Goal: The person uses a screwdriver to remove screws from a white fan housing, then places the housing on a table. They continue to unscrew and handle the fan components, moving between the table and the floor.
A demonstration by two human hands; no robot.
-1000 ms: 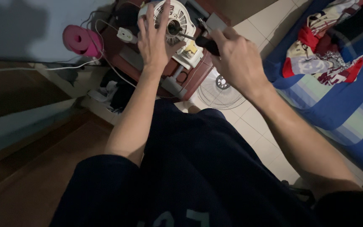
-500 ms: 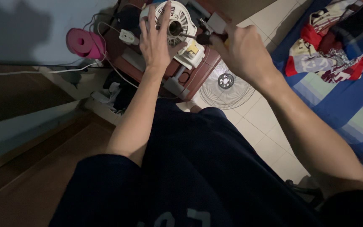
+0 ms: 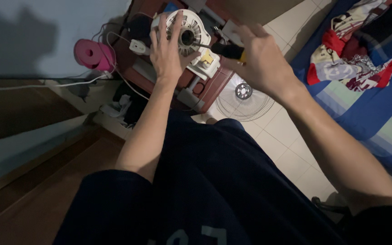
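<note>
A white fan motor housing (image 3: 188,34) sits on a reddish-brown table (image 3: 214,88) under both hands. The left hand (image 3: 168,53) lies flat on the housing, fingers spread apart and touching its ribbed face. The right hand (image 3: 260,60) has its fingers curled tight round a black-and-yellow screwdriver (image 3: 223,50), whose tip meets the housing's dark centre, just beyond the left fingertips.

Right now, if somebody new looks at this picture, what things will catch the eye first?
First, the two hands at the top: the left hand rests on a white fan motor housing, and the right hand holds a screwdriver pointed at its centre. Next, the round wire fan guard on the tiled floor, and the pink roll at the left.
</note>
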